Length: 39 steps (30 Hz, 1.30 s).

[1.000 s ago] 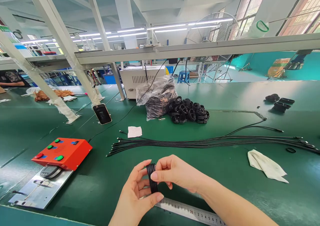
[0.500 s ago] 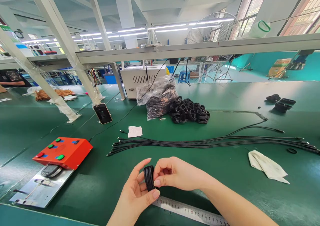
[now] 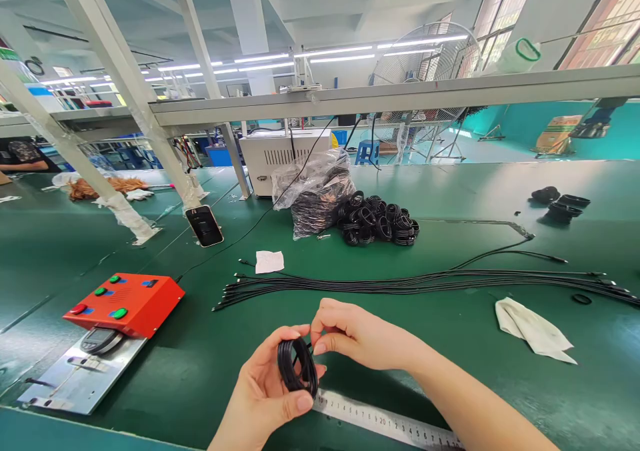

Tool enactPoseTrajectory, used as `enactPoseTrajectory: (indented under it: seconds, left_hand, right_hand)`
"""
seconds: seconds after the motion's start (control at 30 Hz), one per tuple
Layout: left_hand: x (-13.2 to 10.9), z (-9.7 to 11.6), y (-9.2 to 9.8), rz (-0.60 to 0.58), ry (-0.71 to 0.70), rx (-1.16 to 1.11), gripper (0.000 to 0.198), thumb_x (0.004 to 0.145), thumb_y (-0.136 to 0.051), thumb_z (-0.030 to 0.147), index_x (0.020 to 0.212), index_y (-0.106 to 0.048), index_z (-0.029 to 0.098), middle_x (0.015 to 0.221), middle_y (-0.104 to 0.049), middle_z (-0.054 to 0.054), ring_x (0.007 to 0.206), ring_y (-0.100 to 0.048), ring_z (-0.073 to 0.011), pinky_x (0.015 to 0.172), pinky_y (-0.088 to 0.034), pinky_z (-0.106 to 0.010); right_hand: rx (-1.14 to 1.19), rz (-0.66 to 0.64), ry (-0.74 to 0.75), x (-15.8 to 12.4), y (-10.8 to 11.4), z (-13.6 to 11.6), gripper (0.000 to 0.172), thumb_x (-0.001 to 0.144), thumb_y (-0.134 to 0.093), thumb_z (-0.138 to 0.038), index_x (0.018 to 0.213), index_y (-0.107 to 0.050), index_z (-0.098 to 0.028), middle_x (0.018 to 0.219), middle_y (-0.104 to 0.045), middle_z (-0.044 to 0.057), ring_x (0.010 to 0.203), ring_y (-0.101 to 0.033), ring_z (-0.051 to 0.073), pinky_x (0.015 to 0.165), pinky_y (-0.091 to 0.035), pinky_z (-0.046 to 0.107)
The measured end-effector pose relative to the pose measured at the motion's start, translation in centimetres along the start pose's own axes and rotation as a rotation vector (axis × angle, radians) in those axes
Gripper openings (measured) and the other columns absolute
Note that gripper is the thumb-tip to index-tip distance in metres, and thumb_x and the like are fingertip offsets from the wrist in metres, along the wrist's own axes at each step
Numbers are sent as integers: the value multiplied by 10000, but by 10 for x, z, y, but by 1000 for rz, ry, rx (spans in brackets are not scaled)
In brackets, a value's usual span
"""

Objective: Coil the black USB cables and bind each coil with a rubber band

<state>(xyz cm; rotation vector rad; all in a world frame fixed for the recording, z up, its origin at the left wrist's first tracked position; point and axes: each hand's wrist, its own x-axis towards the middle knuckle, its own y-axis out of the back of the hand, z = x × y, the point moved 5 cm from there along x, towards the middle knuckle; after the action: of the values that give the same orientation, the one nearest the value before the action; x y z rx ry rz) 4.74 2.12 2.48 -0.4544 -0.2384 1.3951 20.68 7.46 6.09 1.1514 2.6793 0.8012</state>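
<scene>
A coil of black cable point(image 3: 285, 366) is gripped in my left hand point(image 3: 263, 388), fingers behind it and thumb along its lower edge. Its round opening is turned partly toward me. At the coil's right side, my right hand point(image 3: 353, 334) pinches a short piece of the cable between thumb and fingers. Below the hands a steel ruler point(image 3: 385, 421) lies on the green table, its left end hidden by my left hand. Just beyond, several straight black cables point(image 3: 350, 286) with plug ends stretch across the table.
A heap of coiled cables point(image 3: 380, 221) lies beside a plastic bag point(image 3: 320, 204) at the back. To the left stand an orange button box point(image 3: 133, 304) with a metal plate point(image 3: 75, 378) and a phone point(image 3: 204, 226). A white cloth point(image 3: 533, 331) and a black ring point(image 3: 581, 299) are at right.
My left hand has turned the coil so its opening shows, and its fingers now wrap over the top. My right hand has risen slightly, with the pinched cable piece now at the coil's upper right.
</scene>
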Motion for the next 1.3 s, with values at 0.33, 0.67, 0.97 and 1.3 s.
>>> enactPoseTrajectory:
  seconds: [0.33,0.67,0.97,1.3]
  left_hand:
    - [-4,2,2,-1,-20,46,588,490,-913,253,1022,-676,330,1167,-703,-37,811,-743,-276,742,-601,-335]
    - [-1,11,-7,291,-118,836,712,615,-794,384,1290,-574,331,904,-702,-20,664,-624,-193,706,-554,-318]
    - [-2,14,-9,372,-185,927,618,676,-736,354,1274,-581,369,994,-667,-17,706,-622,-205,690,-518,-309]
    - [3,-7,2,299,-45,481,698,575,-830,399,1223,-609,261,968,-735,-50,777,-711,-237,714,-581,-311]
  right_hand:
    - [377,38,-143,4,-9,16,287,927,-520,-459,1055,-572,-207,834,-544,-11,613,-437,98,561,-383,234]
    - [505,43,-316,-1,-20,11,414,848,-576,-585,867,-568,-172,702,-517,-21,568,-406,83,508,-327,211]
    - [503,66,-330,4,-21,12,414,818,-615,-585,827,-557,-175,673,-517,-32,557,-386,83,488,-280,209]
    - [625,52,-270,6,-25,12,443,706,-729,-580,702,-565,-168,628,-490,-50,565,-380,82,530,-308,222]
